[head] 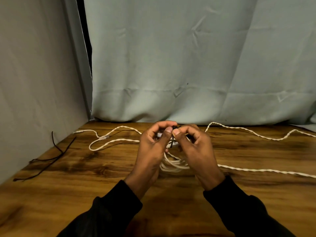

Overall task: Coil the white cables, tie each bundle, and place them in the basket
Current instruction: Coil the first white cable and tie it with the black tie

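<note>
white coiled cable bundle hangs between both hands above the wooden tabletop — left hand and right hand each pinch a black tie at its top. loose cables trail right and left; spare black ties lie far left.

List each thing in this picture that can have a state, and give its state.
Left hand: pinching the black tie.
Right hand: pinching the black tie.
Coiled white cable: held up, bundled.
Black tie: around the coil.
Loose white cables: uncoiled on the table.
Spare black ties: unused.
</note>
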